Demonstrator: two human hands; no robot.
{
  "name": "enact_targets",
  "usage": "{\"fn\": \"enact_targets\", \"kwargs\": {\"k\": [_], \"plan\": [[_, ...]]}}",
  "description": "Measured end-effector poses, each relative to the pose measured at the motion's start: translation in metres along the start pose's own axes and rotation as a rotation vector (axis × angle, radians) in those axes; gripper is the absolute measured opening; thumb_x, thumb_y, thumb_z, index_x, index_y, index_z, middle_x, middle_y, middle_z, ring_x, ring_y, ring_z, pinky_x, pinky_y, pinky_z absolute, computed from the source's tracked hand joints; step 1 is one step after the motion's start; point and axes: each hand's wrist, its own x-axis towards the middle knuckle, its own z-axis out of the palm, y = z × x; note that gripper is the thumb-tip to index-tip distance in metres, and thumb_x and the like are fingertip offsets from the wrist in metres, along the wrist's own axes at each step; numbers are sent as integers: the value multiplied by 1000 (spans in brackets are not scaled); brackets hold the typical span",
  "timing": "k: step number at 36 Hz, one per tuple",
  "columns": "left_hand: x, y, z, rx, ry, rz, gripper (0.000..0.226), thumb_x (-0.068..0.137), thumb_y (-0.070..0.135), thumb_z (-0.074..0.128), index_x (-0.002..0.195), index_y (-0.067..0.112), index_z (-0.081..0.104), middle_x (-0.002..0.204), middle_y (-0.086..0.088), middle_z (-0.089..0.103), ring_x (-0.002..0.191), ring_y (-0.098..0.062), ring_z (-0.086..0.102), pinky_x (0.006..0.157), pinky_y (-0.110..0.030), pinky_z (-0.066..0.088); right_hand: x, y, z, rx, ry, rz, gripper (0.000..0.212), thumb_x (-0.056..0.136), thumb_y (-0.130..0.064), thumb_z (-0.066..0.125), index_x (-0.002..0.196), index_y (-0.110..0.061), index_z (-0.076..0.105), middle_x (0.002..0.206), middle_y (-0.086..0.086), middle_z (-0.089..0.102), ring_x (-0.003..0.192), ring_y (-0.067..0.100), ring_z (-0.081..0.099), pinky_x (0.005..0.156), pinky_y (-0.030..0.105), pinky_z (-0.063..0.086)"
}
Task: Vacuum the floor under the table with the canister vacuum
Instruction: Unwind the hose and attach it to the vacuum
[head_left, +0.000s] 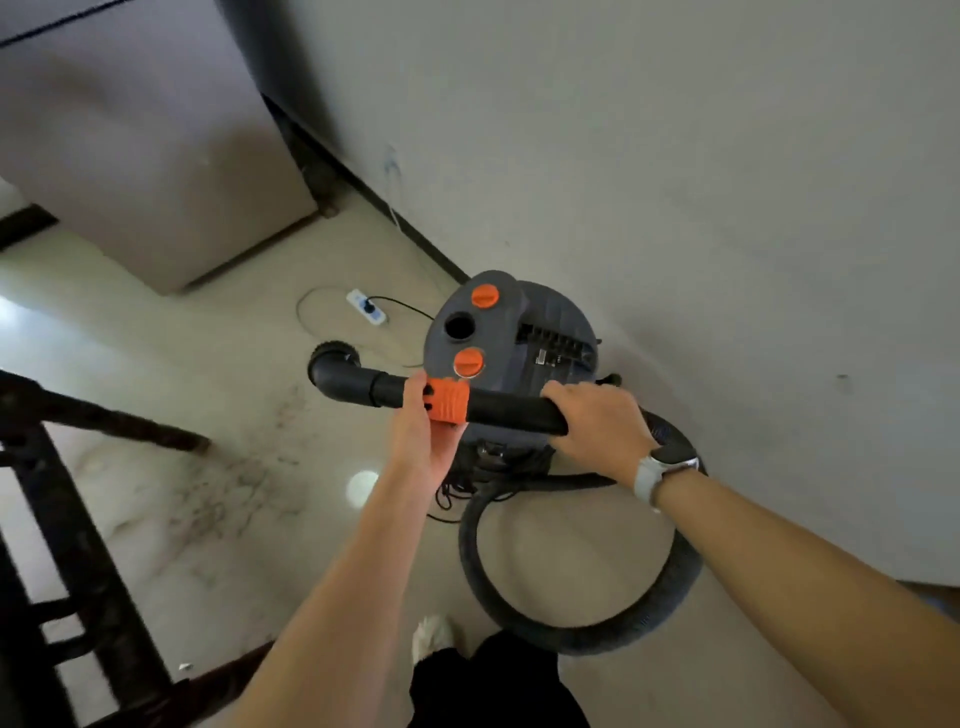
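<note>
Both hands' fingers grip wand (498, 410): left hand (426, 431), right hand (597, 421); canister label seemingly unreadable.

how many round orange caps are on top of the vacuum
2: one orange cap at the far edge of the canister vacuum top, one orange cap at the near edge, by the wand. Others may be hidden.

No text, brand or number can be read; a small label on the canister vacuum (511, 343) top is too blurred.
</note>
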Motion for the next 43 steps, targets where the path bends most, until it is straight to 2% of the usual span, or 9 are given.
{"fn": "enact_targets", "kwargs": {"k": [5, 8, 11, 14, 20, 28, 32, 37, 43], "plan": [[-21, 8, -27, -4, -24, 92, 14, 96, 23, 55, 95, 10, 51, 72, -4, 60, 63, -15, 66, 83, -37, 53, -20, -64, 27, 200, -82, 139, 36, 89, -37, 60, 115, -14, 51, 102, 4, 66, 92, 25, 64, 68, 29, 42], [-29, 7, -36, 19, -2, 134, 24, 94, 23, 58, 113, 12, 48, 81, -6, 61, 66, -17, 66, 71, -35, 57, -27, -95, 40, 341, -184, 217, 43, 90, -44, 59, 120, -15, 47, 111, 4, 63, 100, 23, 62, 78, 32, 48], [-38, 15, -48, 89, 26, 99, 10, 96, 25, 55, 98, 17, 50, 65, -4, 64, 56, -15, 63, 60, -31, 58, -32, -113, 45, 507, -327, 191, 46, 89, -51, 56, 121, -19, 47, 107, -1, 62, 97, 18, 61, 79, 31, 49], [-39, 27, -66, 165, 27, 101, 12, 96, 25, 55, 97, 14, 50, 67, -4, 57, 57, -17, 56, 64, -34, 52, -37, -112, 45, 427, -382, 164, 41, 96, -48, 42, 127, -23, 52, 117, -4, 62, 106, 16, 58, 89, 32, 46], [-21, 41, -98, 468, 25, 165, 8, 95, 22, 55, 100, 17, 53, 70, -4, 53, 50, -16, 50, 51, -29, 46, -18, -45, 75, 254, -305, 334, 30, 99, -29, 40, 121, -16, 56, 120, 7, 61, 114, 28, 55, 86, 36, 45], [20, 25, -91, 775, -8, 288, 8, 96, 15, 51, 97, 22, 52, 76, -9, 52, 51, -20, 49, 49, -28, 47, 60, 34, 119, 276, -220, 455, 47, 98, -26, 44, 140, -5, 39, 138, 19, 45, 126, 36, 44, 100, 48, 41], [55, 13, -80, 802, 57, 299, 7, 95, 13, 53, 99, 18, 52, 78, -13, 54, 51, -24, 49, 48, -30, 46, 101, 76, 139, 150, -171, 468, 48, 97, -30, 46, 138, -5, 39, 138, 21, 43, 125, 40, 41, 100, 51, 39], [89, -5, -75, 738, 158, 307, 9, 94, 11, 53, 100, 18, 54, 76, -11, 55, 51, -24, 50, 50, -32, 46, 137, 130, 161, 43, -249, 430, 65, 98, -42, 42, 149, -8, 21, 148, 20, 32, 135, 38, 31, 109, 48, 24], [104, -13, -79, 693, 270, 263, 13, 96, 15, 51, 108, 20, 52, 82, -13, 55, 54, -20, 51, 50, -28, 48, 150, 156, 171, 113, -391, 286, 52, 96, -45, 42, 130, -5, 43, 122, 20, 53, 108, 39, 53, 84, 46, 47]]}}
